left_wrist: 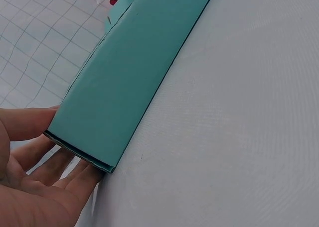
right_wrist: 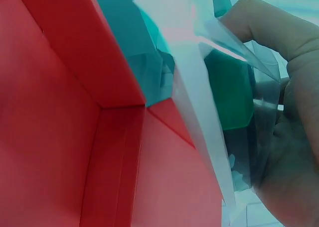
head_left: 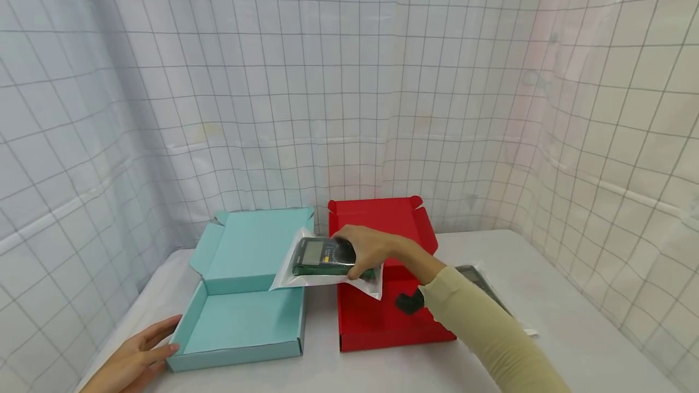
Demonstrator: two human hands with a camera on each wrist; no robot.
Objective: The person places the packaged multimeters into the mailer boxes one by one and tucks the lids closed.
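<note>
Plastic-bagged meter [head_left: 322, 258] hung in the right hand's [head_left: 367, 250] grip, over the gap between teal box [head_left: 240, 314] and red box [head_left: 382, 320]. Left hand [head_left: 133, 359], fingers straight, touched the teal box's front-left corner on the table [head_left: 573, 320].

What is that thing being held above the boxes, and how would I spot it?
Find the red box beside the teal box. Above their shared edge, the right hand grips a green meter, the only thing sealed in a clear bag.

Matt cardboard boxes [head_left: 240, 320], glossy plastic bag [head_left: 327, 281]
</note>
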